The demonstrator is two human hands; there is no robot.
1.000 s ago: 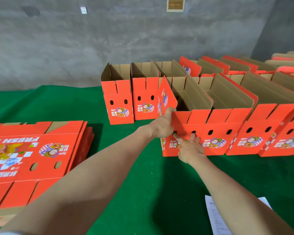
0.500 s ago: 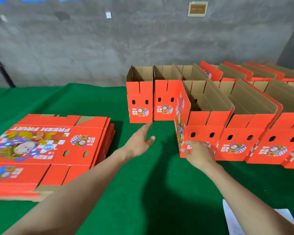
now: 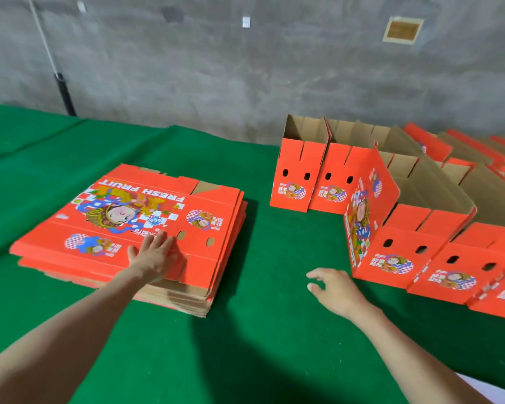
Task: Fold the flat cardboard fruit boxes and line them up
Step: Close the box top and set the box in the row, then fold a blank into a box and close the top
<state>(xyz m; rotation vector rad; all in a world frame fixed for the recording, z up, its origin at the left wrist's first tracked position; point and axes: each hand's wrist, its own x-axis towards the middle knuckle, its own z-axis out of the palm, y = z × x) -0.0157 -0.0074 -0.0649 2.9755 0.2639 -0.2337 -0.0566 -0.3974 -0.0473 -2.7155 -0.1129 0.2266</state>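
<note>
A stack of flat red cardboard fruit boxes (image 3: 123, 217) lies on the green table at the left, printed side up. My left hand (image 3: 153, 255) rests flat on the top sheet near its front edge, fingers straight. My right hand (image 3: 333, 288) hovers over the green cloth with loosely spread fingers, holding nothing, just left of the nearest folded box (image 3: 403, 237). That box stands open-topped at the left end of a front row of folded red boxes. A second row of folded boxes (image 3: 312, 176) stands behind it.
The green cloth table (image 3: 260, 330) has bare room between the flat stack and the folded rows. A grey concrete wall (image 3: 245, 77) runs along the back. A white paper (image 3: 478, 392) shows at the bottom right corner.
Both hands left the nearest folded box. My left hand swung left onto the flat stack; my right hand drew back from the box's front. The view turned left.
</note>
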